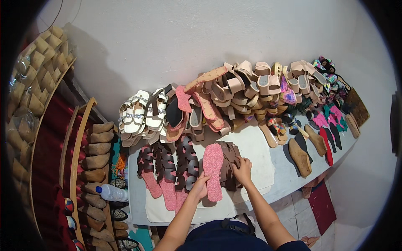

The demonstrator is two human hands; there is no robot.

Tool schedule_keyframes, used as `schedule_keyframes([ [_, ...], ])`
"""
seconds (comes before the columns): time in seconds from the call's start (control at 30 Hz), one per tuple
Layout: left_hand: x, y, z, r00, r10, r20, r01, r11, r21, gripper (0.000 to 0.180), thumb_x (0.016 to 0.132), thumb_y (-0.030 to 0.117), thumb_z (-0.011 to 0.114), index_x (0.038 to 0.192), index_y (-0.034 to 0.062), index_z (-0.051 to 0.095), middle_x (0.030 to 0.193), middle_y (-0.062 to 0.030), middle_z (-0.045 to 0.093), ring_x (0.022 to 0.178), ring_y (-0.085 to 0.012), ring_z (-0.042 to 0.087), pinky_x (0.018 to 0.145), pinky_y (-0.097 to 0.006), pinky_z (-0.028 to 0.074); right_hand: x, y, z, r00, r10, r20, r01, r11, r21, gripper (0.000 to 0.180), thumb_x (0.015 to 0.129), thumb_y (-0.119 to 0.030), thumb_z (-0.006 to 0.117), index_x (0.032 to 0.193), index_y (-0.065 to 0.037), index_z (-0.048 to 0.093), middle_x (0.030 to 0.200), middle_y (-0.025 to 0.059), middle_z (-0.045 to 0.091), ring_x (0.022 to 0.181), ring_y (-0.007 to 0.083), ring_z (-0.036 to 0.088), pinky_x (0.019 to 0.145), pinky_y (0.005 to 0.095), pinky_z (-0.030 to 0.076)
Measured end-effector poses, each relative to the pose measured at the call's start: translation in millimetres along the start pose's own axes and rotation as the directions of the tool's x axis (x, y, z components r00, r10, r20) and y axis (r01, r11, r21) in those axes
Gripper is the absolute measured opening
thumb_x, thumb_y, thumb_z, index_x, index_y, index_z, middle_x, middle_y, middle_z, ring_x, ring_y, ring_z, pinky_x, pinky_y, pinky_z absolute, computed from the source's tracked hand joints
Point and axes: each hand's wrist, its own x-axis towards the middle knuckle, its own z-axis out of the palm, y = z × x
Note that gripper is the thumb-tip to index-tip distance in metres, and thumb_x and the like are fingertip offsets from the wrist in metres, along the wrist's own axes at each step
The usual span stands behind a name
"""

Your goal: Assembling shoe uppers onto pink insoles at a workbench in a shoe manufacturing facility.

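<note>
A pink speckled insole [214, 167] is in my left hand [201, 187], pinched by its left edge near the heel, over the white sheet on the table. Right beside it lies a stack of dark brown cut-out sandal uppers [229, 161], partly covered by the insole. My right hand [243, 170] has its fingers bent onto the right side of this stack, gripping an edge of an upper. Left of the insole lie three rows of pink soles with brown straps [187, 167], overlapping one another.
White jewelled sandals [136, 115] and heaped beige sandals [245, 90] line the wall. Wooden shoe lasts [299, 157] and dark and red sole pieces stand at right. A rack of lasts [98, 161] is at left, near a blue-capped bottle [113, 193] by the table's edge.
</note>
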Motion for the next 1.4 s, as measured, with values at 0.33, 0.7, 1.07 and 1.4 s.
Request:
schedule_keyframes([
  [0.33, 21, -25, 22, 0.99, 0.014, -0.139, -0.023, 0.998, -0.064, 0.034, 0.085, 0.013, 0.036, 0.118, 0.0078, 0.028, 0.103, -0.018, 0.052, 0.09, -0.0281, 0.055, 0.078, -0.041, 0.047, 15, 33, -12, 0.948, -0.068, 0.311, 0.086, 0.995, -0.043, 0.054, 0.067, -0.032, 0.063, 0.11, -0.004, 0.048, 0.101, 0.0198, 0.046, 0.095, 0.0331, 0.046, 0.082, 0.038, 0.04],
  [0.7, 40, -47, 43, 0.978, 0.115, -0.175, -0.125, 0.991, -0.048, 0.031, 0.088, 0.025, 0.034, 0.113, 0.0077, 0.034, 0.093, -0.0125, 0.054, 0.078, -0.0218, 0.055, 0.068, -0.036, 0.048, 46, 74, -43, 0.906, -0.093, 0.412, -0.062, 0.936, 0.346, 0.027, 0.079, -0.005, 0.039, 0.101, 0.0, 0.054, 0.078, 0.0134, 0.061, 0.066, 0.016, 0.059, 0.062, 0.0265, 0.046],
  [1.07, 39, -44, 58, 0.984, 0.044, -0.175, -0.047, 0.999, -0.017, 0.054, 0.088, 0.045, 0.02, 0.108, 0.0024, 0.046, 0.088, -0.0103, 0.055, 0.074, -0.0193, 0.055, 0.067, -0.033, 0.047, 65, 131, -51, 0.862, 0.135, 0.489, -0.356, 0.848, 0.392, 0.021, 0.079, -0.016, 0.054, 0.09, 0.001, 0.056, 0.067, 0.0058, 0.056, 0.059, 0.0105, 0.051, 0.055, 0.0218, 0.041],
  [1.4, 30, -48, 60, 0.982, 0.065, -0.179, -0.067, 0.998, -0.001, 0.065, 0.085, 0.055, 0.012, 0.107, 0.0041, 0.047, 0.085, -0.0101, 0.057, 0.072, -0.0198, 0.056, 0.065, -0.034, 0.048, 89, 117, -51, 0.905, 0.09, 0.416, -0.236, 0.919, 0.316, 0.013, 0.082, -0.01, 0.05, 0.086, 0.001, 0.055, 0.067, 0.0043, 0.056, 0.062, 0.0097, 0.051, 0.058, 0.0222, 0.041],
])
